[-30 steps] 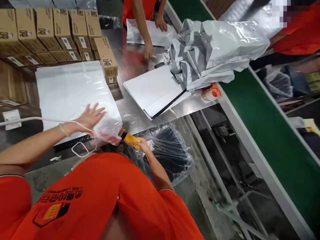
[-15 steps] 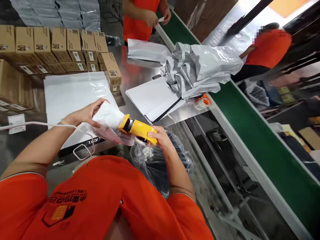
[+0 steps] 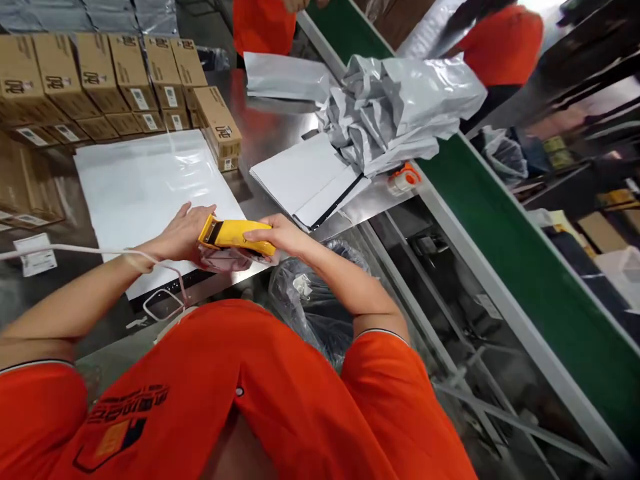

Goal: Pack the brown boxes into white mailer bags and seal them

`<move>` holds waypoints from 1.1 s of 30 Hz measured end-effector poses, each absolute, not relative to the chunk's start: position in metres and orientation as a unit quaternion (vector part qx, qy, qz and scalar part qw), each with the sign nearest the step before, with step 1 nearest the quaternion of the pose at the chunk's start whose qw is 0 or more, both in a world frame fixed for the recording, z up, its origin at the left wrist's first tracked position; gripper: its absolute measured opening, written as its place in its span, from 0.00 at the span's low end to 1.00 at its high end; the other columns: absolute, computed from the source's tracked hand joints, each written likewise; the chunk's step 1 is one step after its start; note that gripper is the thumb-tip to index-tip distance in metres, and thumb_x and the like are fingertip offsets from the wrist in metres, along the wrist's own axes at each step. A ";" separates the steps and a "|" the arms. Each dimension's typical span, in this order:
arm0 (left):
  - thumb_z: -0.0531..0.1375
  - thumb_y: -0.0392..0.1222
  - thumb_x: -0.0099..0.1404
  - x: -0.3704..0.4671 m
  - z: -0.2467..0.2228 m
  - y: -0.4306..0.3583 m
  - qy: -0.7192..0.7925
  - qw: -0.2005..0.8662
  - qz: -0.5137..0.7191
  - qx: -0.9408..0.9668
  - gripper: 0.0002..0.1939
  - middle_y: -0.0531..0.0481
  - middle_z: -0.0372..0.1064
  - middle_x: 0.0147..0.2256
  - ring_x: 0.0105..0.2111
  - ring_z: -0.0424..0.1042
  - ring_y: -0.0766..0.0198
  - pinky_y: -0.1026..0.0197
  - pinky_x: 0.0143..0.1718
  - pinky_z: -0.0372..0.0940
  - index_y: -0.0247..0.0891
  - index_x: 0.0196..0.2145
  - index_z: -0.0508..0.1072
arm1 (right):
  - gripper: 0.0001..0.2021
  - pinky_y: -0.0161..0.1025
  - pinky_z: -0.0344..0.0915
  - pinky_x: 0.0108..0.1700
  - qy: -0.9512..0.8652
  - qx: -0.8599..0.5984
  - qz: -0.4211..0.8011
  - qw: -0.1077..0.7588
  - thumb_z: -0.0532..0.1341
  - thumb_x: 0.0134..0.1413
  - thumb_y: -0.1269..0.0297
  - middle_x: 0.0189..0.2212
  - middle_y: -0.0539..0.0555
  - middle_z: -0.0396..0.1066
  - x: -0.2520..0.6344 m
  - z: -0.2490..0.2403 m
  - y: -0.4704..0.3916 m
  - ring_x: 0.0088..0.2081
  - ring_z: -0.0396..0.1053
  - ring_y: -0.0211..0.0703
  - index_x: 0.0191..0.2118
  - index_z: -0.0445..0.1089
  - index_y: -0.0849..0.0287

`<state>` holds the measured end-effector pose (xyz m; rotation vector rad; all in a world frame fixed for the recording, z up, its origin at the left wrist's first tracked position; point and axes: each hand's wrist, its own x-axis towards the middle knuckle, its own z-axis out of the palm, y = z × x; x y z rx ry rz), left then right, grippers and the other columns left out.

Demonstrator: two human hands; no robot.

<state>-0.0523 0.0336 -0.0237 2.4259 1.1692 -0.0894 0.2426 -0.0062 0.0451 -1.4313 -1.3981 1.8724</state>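
In my right hand [image 3: 280,233] is a yellow tape dispenser [image 3: 240,233], fingers wrapped round its rear end. Its toothed front end lies against my left hand [image 3: 187,233]. Beneath the dispenser shows a clear, pinkish plastic-wrapped bundle [image 3: 225,260], mostly covered; my left hand grips it, its fingers partly hidden. Both hands are over the near edge of a stack of large white mailer bags [image 3: 155,167] with a dark strip along the near side.
Brown boxes [image 3: 100,73] line the left back. Grey-white mailers [image 3: 400,100] lie heaped by a green conveyor [image 3: 505,260]. Smaller white bags [image 3: 300,180] and an orange-rimmed tape roll [image 3: 405,179] are nearby. A plastic-lined bin [image 3: 320,300] stands below. A white cable [image 3: 100,249] crosses my left forearm.
The dispenser has moved left and up, now over the bundle against my left hand. The bundle's white face is no longer visible. My view has shifted slightly.
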 end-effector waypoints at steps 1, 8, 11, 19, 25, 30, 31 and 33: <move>0.79 0.62 0.44 -0.050 -0.027 0.032 0.427 0.205 -0.026 0.880 0.75 0.22 0.61 0.74 0.75 0.59 0.26 0.29 0.80 0.38 0.28 0.80 0.55 | 0.17 0.32 0.57 0.22 -0.510 -0.504 0.667 0.203 0.75 0.52 0.53 0.20 0.48 0.71 0.250 0.042 -0.009 0.21 0.63 0.35 0.30 0.75 0.62; 0.65 0.59 0.50 -0.151 -0.042 0.043 0.473 0.219 0.037 0.853 0.43 0.34 0.72 0.59 0.60 0.68 0.42 0.35 0.73 0.58 0.32 0.59 0.74 | 0.25 0.32 0.52 0.26 -0.556 -0.480 0.642 0.220 0.78 0.43 0.43 0.20 0.44 0.61 0.330 -0.025 -0.056 0.24 0.58 0.33 0.23 0.70 0.59; 0.60 0.59 0.46 -0.203 -0.046 0.042 0.511 0.265 0.077 0.814 0.41 0.39 0.71 0.56 0.59 0.68 0.45 0.38 0.72 0.61 0.36 0.56 0.71 | 0.30 0.33 0.49 0.27 -0.551 -0.521 0.616 0.214 0.79 0.40 0.39 0.19 0.43 0.56 0.359 -0.076 -0.070 0.24 0.54 0.33 0.20 0.65 0.57; 0.63 0.60 0.42 -0.248 -0.059 0.028 0.571 0.304 0.131 0.752 0.40 0.43 0.66 0.52 0.60 0.69 0.46 0.39 0.72 0.62 0.41 0.52 0.66 | 0.26 0.34 0.50 0.30 -0.559 -0.569 0.576 0.176 0.78 0.41 0.44 0.20 0.44 0.60 0.307 -0.161 -0.020 0.27 0.57 0.36 0.22 0.66 0.56; 0.69 0.60 0.38 -0.266 -0.086 0.019 0.599 0.286 0.185 0.724 0.46 0.43 0.64 0.52 0.59 0.68 0.43 0.38 0.73 0.62 0.42 0.53 0.64 | 0.15 0.33 0.54 0.29 -0.488 -0.598 0.619 0.146 0.76 0.45 0.57 0.20 0.45 0.66 0.257 -0.165 0.036 0.24 0.60 0.33 0.25 0.73 0.61; 0.68 0.60 0.43 -0.282 -0.100 -0.002 0.606 0.273 0.212 0.717 0.45 0.42 0.63 0.54 0.62 0.67 0.42 0.37 0.72 0.63 0.43 0.56 0.61 | 0.14 0.34 0.56 0.23 -0.463 -0.597 0.641 0.137 0.79 0.38 0.59 0.18 0.49 0.69 0.245 -0.147 0.072 0.22 0.62 0.37 0.24 0.76 0.61; 0.68 0.59 0.44 -0.283 -0.101 -0.006 0.604 0.268 0.215 0.719 0.44 0.42 0.63 0.55 0.62 0.67 0.41 0.37 0.72 0.63 0.43 0.57 0.62 | 0.14 0.34 0.56 0.23 -0.464 -0.600 0.637 0.138 0.79 0.37 0.60 0.18 0.50 0.69 0.243 -0.143 0.077 0.22 0.63 0.37 0.23 0.76 0.61; 0.68 0.58 0.46 -0.281 -0.099 -0.011 0.591 0.258 0.221 0.732 0.42 0.40 0.64 0.55 0.62 0.67 0.40 0.37 0.71 0.63 0.42 0.56 0.62 | 0.13 0.34 0.57 0.23 -0.467 -0.610 0.627 0.131 0.79 0.37 0.63 0.17 0.50 0.69 0.241 -0.134 0.082 0.23 0.63 0.38 0.21 0.74 0.61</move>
